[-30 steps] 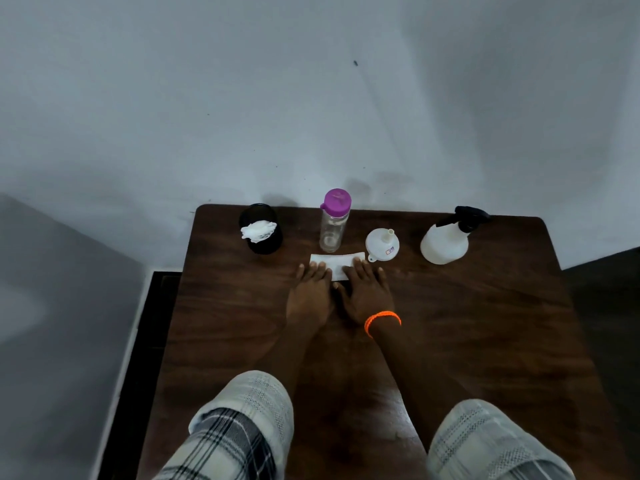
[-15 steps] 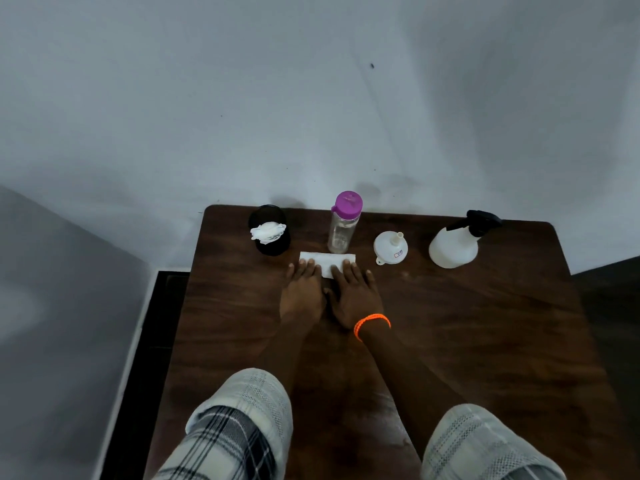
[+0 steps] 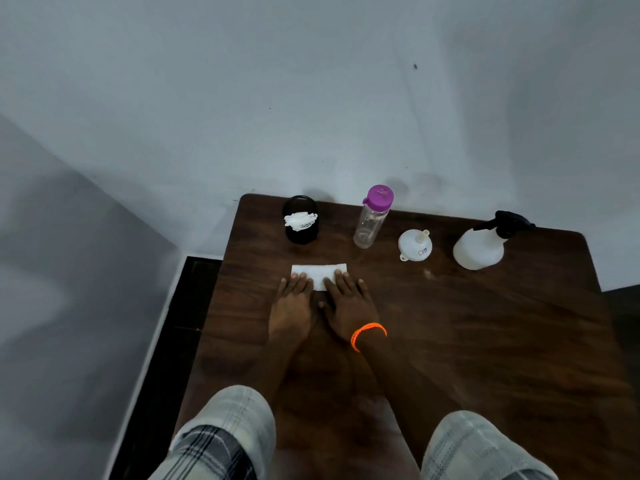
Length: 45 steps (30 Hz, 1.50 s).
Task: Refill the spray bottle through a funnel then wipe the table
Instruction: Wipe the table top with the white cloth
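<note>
Hands lie flat, side by side, on the dark wooden table point(image 3: 485, 341): the left hand point(image 3: 293, 306) and right hand point(image 3: 346, 306) have their fingers spread open, gripping nothing, fingertips pressing the near edge of a white tissue point(image 3: 318, 271) that lies flat on the wood. An orange band point(image 3: 367, 335) circles the right wrist, and plaid sleeves point(image 3: 221, 434) show at the bottom. Along the far edge stand, from left to right, a black cup point(image 3: 300, 233) stuffed with white tissue, a clear bottle point(image 3: 370, 223) with a purple cap, shut, a white funnel point(image 3: 415, 244) lying spout up, and the spray bottle point(image 3: 479, 249), white with a black trigger head screwed on. All four stand apart from each other and from the hands.
</note>
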{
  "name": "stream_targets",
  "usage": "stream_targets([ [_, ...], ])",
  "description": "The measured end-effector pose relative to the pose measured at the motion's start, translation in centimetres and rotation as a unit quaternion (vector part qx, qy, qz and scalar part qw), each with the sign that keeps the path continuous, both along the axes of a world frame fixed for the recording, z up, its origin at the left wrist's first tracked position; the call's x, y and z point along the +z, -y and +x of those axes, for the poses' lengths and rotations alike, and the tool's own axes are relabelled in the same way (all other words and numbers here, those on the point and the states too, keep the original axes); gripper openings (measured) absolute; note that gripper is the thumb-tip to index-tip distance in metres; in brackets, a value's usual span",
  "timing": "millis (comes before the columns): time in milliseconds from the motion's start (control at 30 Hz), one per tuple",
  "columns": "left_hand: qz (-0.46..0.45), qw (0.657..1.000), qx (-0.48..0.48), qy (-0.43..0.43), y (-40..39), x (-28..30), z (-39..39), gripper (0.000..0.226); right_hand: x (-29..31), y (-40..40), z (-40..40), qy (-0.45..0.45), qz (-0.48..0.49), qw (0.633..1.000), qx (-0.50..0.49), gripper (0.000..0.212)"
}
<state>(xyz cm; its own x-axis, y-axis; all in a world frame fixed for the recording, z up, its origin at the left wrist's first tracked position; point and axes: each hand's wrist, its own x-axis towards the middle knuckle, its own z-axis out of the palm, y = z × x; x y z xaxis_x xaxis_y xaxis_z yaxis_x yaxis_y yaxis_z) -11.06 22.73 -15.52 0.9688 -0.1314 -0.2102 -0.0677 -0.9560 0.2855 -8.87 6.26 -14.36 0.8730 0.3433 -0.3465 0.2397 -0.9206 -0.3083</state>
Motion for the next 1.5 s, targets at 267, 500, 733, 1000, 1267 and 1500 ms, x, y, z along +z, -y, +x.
stream_targets([
  [267,0.073,0.990,-0.108,-0.059,0.9,1.2,-8.5,0.077,0.3,2.4,-7.0,0.048,0.024,0.998,-0.030,0.053],
  [500,-0.165,0.977,0.136,0.014,1.8,3.3,-9.7,0.061,3.1,1.6,-5.3,-0.040,0.134,0.971,-0.196,0.044],
  [733,-0.295,0.902,0.293,-0.112,2.3,4.8,-6.9,0.058,2.2,-1.2,-3.7,-0.121,0.137,0.964,-0.194,0.027],
  [1000,-0.365,0.851,0.359,-0.115,4.1,3.5,-7.3,0.038,1.1,-2.8,-6.5,-0.156,0.326,0.881,-0.306,0.019],
  [1267,-0.454,0.786,0.387,-0.161,5.0,4.0,-6.3,0.027,1.4,0.5,-6.8,-0.304,0.455,0.699,-0.461,0.039],
  [1500,-0.486,0.788,0.350,-0.145,9.4,7.3,-4.3,0.028,4.7,6.3,-5.4,-0.277,0.511,0.664,-0.471,0.043],
])
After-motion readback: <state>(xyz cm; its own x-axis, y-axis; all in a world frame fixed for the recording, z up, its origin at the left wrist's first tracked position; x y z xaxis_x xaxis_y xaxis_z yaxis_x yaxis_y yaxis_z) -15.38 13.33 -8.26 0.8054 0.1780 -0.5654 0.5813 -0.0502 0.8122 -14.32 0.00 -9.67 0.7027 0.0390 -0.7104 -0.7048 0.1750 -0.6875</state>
